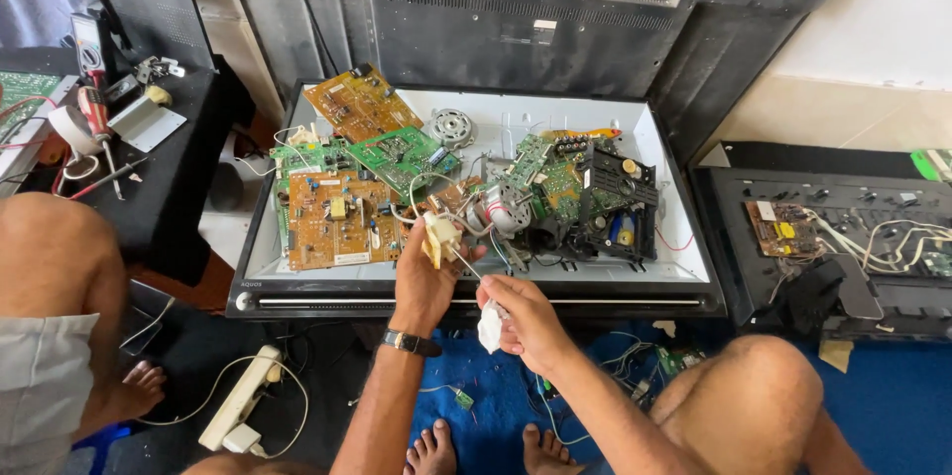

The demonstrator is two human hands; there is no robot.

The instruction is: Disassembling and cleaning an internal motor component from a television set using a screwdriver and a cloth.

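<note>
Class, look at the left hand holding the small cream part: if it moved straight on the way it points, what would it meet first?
The left hand points up and away over the panel. It would probably first meet the tangle of wires and the small motor just past the cream part; depth is hard to judge.

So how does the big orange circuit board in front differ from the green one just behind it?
The orange circuit board is larger and lies roughly square to the screen frame; the green circuit board is smaller, turned at an angle, resting partly over other boards. Both are bare, component side up, untouched by either hand.
</note>
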